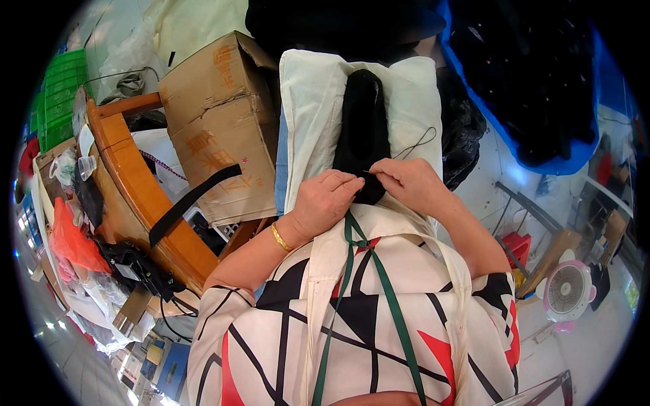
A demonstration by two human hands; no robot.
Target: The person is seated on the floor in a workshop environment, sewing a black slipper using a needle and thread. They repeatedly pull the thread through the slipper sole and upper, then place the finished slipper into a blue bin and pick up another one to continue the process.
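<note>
a black sock-like piece (363, 128) lay on a cream pillow (318, 101) in front of the person, its long axis running straight away from the body, the rounded end pointing to the far side and the near end lying under the fingers. the left hand (326, 201) was closed on the near edge of the black piece, fingers curled and pinching the fabric. the right hand (406, 183) was closed too, thumb and forefinger pinched on a thin needle (369, 172) just beside the left fingertips, the two hands nearly touching. a dark thread (418, 143) looped from the right hand out over the pillow's right side. a gold bracelet (279, 238) sat on the left wrist. to the left of the pillow stood a worn cardboard box (220, 122), with a black strap (193, 201) slanting across its lower corner, and beyond it a curved wooden counter (135, 189). a small pink and white fan (567, 291) stood on the floor at the right.
</note>
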